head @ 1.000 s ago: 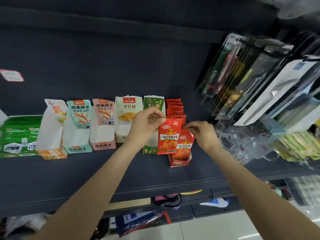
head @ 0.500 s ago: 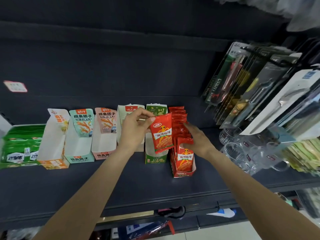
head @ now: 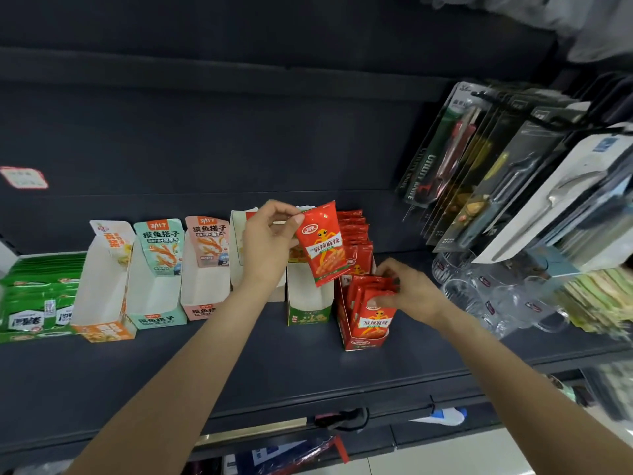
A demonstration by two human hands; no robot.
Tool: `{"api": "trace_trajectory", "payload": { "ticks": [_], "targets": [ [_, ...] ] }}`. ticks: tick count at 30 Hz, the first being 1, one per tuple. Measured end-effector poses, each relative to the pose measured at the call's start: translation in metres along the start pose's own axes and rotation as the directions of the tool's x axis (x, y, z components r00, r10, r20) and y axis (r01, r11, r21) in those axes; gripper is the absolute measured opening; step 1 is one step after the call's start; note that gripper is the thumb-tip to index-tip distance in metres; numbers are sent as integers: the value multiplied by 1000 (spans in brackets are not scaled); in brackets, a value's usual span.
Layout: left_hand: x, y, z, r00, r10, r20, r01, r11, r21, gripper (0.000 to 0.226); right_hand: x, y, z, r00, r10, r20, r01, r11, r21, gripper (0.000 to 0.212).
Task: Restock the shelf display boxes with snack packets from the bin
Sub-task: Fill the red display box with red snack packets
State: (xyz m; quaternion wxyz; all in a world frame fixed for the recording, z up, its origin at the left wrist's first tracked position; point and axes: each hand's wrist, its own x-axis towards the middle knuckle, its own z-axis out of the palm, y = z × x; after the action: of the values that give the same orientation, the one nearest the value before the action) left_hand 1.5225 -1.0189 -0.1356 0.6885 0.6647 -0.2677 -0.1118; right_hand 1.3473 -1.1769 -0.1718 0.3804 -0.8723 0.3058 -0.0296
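Observation:
My left hand (head: 265,246) pinches one red snack packet (head: 322,245) by its top corner and holds it up, tilted, above the green display box (head: 308,315). To its right, the red display box (head: 364,341) stands on the dark shelf (head: 239,365) with several red packets (head: 371,305) upright in it. My right hand (head: 407,291) grips the tops of the front packets in that box. More red packets (head: 352,231) stand in a row behind.
Left of the green box stand several open display boxes, mostly bare inside: white (head: 239,262), pink (head: 205,279), teal (head: 156,286) and orange (head: 106,293). A green packet box (head: 37,296) sits far left. Hanging utensil cards (head: 496,180) and glass mugs (head: 496,296) crowd the right.
My left hand has lifted the single red packet up and tilted it. My right hand has come forward from the back of the red box to the front packets' tops.

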Motion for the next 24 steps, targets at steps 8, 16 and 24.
{"api": "trace_trajectory", "payload": {
  "ticks": [8,16,24],
  "targets": [
    [1,-21,46,970,-14,243,1,999,53,6,-15,5,-1,999,-20,-46,19,1000,-10,39],
    [1,-66,52,865,-224,449,18,909,417,17,-10,1,8,986,-50,-157,34,994,-102,49],
    [-16,-42,31,882,-139,449,-93,884,458,31,-7,-14,18,954,-185,-236,126,961,-244,45]
  ]
}}
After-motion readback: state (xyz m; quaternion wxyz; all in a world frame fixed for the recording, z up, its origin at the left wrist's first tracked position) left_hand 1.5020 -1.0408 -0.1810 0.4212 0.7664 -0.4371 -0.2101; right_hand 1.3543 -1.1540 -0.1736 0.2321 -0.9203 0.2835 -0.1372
